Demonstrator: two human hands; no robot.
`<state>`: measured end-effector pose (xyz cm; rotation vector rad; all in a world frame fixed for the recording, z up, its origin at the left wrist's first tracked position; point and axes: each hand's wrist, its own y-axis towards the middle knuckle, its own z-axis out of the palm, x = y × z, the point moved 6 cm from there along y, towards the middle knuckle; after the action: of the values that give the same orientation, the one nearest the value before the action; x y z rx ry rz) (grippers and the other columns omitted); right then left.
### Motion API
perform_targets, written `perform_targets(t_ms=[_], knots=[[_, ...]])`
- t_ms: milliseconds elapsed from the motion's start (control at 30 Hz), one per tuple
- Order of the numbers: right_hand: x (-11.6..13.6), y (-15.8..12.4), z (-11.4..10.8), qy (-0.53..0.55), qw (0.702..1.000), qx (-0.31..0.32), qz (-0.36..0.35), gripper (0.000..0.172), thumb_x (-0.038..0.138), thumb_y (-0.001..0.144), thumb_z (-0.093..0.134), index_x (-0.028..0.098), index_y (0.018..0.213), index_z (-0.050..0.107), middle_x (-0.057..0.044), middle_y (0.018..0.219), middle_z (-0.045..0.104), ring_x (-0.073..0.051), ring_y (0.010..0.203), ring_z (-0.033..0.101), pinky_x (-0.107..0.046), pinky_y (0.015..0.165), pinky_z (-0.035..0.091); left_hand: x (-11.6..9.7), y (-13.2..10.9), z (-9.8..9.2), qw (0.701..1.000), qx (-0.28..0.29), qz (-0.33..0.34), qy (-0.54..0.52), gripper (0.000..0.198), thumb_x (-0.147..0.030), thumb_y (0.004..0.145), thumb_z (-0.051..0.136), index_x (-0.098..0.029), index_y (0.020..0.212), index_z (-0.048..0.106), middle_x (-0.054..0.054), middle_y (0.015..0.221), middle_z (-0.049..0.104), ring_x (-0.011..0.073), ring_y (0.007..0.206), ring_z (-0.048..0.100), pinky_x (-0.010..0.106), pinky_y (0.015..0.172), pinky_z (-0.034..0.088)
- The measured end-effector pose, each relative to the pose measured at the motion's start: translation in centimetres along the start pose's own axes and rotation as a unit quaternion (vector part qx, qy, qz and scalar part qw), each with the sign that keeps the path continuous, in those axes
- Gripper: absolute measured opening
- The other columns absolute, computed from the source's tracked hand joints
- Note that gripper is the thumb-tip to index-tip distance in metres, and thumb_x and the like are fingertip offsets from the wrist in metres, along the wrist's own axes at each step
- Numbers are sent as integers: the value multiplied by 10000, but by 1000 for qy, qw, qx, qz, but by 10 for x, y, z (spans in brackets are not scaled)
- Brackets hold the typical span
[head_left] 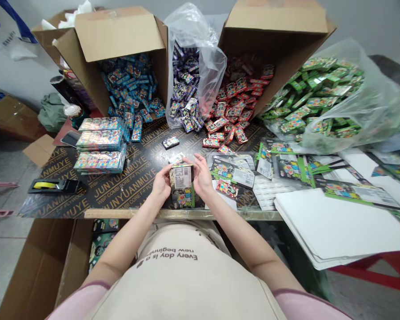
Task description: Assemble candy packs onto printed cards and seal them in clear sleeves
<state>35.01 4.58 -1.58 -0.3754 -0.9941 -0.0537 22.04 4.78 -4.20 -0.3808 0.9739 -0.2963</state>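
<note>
Near the table's front edge, my left hand (162,183) and my right hand (202,174) grip a small black-and-green printed box (182,186) from its two sides. A pale label panel faces up on it, and its upper end lies between my fingertips. Just beyond my hands is a small white-faced packet (176,158). A little farther off lies a dark small packet (170,142). To the right of my right hand, flat black-and-green printed cartons (231,172) overlap one another, with a red packet (227,188) in front of them.
Behind stand a carton of blue packets (120,40), a plastic bag of purple packets (213,66), a carton of red packets (273,26) and a bag of green packets (363,115). Stacked packs (100,144) and a tape dispenser (55,186) sit left; white boards (333,226) overhang right.
</note>
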Motion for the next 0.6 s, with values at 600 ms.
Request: perform_targets(t_ms=[600], knots=[[33,-2,-12,-220,961,65,-154,139,347,681,762,226,742,734,5,736,721,-160,681,645,-323,727,522,-70,1,21,930,119,149,313,270,-279,524,835,-110,703,725,36,627,690,139,568,604,277,619,479]])
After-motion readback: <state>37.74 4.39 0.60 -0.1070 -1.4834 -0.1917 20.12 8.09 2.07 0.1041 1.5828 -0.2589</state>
